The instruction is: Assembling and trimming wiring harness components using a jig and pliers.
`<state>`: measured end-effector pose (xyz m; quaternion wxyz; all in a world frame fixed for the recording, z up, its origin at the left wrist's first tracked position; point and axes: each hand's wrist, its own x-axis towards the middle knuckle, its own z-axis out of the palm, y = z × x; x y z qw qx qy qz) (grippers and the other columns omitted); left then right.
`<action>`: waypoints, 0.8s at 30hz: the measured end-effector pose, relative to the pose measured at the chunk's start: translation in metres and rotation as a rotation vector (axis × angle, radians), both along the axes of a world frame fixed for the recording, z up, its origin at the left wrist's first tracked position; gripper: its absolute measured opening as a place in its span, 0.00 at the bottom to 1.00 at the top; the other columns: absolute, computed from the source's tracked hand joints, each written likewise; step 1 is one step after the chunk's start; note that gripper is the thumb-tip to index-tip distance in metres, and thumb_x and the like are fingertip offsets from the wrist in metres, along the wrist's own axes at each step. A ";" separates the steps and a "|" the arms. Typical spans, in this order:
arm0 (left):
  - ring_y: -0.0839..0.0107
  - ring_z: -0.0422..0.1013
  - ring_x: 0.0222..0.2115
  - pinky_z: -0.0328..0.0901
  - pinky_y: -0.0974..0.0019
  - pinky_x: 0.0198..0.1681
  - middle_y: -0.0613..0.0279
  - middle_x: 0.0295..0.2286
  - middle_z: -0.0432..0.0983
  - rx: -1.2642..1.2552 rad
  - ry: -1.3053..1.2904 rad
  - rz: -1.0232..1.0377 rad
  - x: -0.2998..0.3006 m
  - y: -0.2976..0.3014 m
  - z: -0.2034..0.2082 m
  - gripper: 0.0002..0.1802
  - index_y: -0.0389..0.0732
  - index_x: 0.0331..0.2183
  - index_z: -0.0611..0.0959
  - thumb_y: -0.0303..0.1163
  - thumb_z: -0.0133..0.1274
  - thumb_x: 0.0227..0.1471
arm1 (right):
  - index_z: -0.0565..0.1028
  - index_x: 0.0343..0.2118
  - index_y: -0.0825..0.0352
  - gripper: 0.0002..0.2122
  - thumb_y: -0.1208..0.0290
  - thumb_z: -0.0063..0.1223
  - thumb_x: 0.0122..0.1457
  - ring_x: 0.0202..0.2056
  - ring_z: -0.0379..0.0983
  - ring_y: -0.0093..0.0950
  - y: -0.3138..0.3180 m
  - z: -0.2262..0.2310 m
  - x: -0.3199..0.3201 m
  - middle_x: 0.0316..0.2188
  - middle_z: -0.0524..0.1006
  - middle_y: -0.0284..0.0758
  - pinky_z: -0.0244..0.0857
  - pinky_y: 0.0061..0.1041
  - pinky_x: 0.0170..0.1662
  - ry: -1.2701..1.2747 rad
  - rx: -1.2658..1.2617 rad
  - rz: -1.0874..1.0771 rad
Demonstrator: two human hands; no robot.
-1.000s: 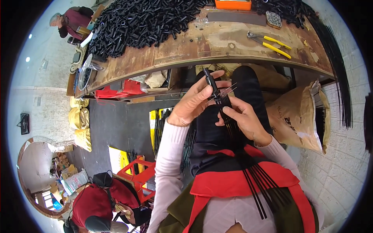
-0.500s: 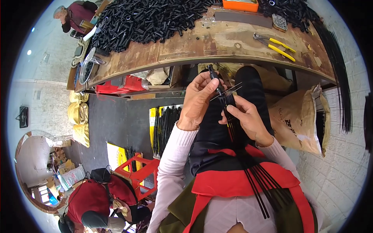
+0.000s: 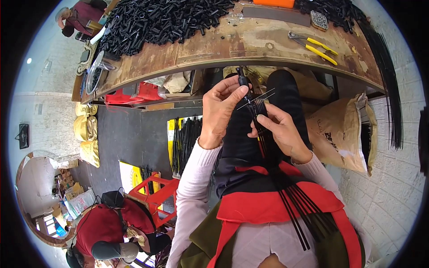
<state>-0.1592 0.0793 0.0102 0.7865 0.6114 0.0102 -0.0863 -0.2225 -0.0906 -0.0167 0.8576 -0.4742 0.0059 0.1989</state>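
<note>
My left hand (image 3: 217, 111) pinches a slim black tube-shaped piece (image 3: 241, 77) between thumb and fingers, its upper end pointing toward the bench. The lower end of this piece meets or overlaps the tips of a bundle of thin black rods (image 3: 295, 203). Closed around that bundle near its upper end is my right hand (image 3: 284, 131), thumb on top. The rods run down over my lap and fan out across a red apron (image 3: 259, 207). A few thin rods stick out crosswise between the hands. Whether the tube is fitted onto a rod I cannot tell.
Ahead stands a wooden bench (image 3: 201, 51) with a heap of short black tubes (image 3: 165, 22) and yellow-handled pliers (image 3: 314, 48). At right is an open brown sack (image 3: 342, 138). A red stool (image 3: 156, 196) and black rod bundles (image 3: 184, 143) are at left, near a bent-over person (image 3: 100, 230).
The whole view has shifted slightly, with the bench now a little higher and further left. Both hands keep their holds, and the tube and rods stay close together.
</note>
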 end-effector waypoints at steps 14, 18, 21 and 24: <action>0.67 0.76 0.42 0.70 0.66 0.48 0.54 0.40 0.79 -0.138 0.065 -0.171 -0.004 0.006 -0.003 0.21 0.32 0.49 0.77 0.28 0.59 0.54 | 0.69 0.52 0.72 0.14 0.72 0.48 0.65 0.31 0.73 0.25 -0.003 -0.002 0.001 0.30 0.74 0.35 0.75 0.35 0.42 0.005 -0.008 0.005; 0.67 0.77 0.40 0.71 0.67 0.47 0.53 0.39 0.80 -0.118 0.093 -0.080 -0.011 -0.002 0.001 0.20 0.31 0.48 0.77 0.27 0.58 0.54 | 0.69 0.52 0.72 0.15 0.72 0.48 0.65 0.31 0.73 0.24 0.000 -0.002 0.001 0.31 0.74 0.35 0.75 0.34 0.42 -0.010 -0.017 -0.012; 0.66 0.77 0.39 0.71 0.68 0.45 0.51 0.38 0.80 0.009 0.018 0.036 -0.017 -0.007 0.002 0.19 0.29 0.47 0.77 0.26 0.58 0.55 | 0.68 0.53 0.72 0.15 0.72 0.48 0.65 0.31 0.73 0.24 0.000 -0.002 0.001 0.31 0.74 0.35 0.74 0.34 0.42 0.000 -0.023 -0.011; 0.66 0.77 0.39 0.72 0.67 0.45 0.50 0.39 0.80 -0.017 0.038 0.094 -0.020 -0.005 -0.001 0.18 0.27 0.46 0.77 0.25 0.57 0.54 | 0.69 0.53 0.72 0.15 0.72 0.48 0.65 0.32 0.73 0.24 0.002 0.000 0.001 0.31 0.74 0.35 0.74 0.33 0.42 0.002 -0.010 0.007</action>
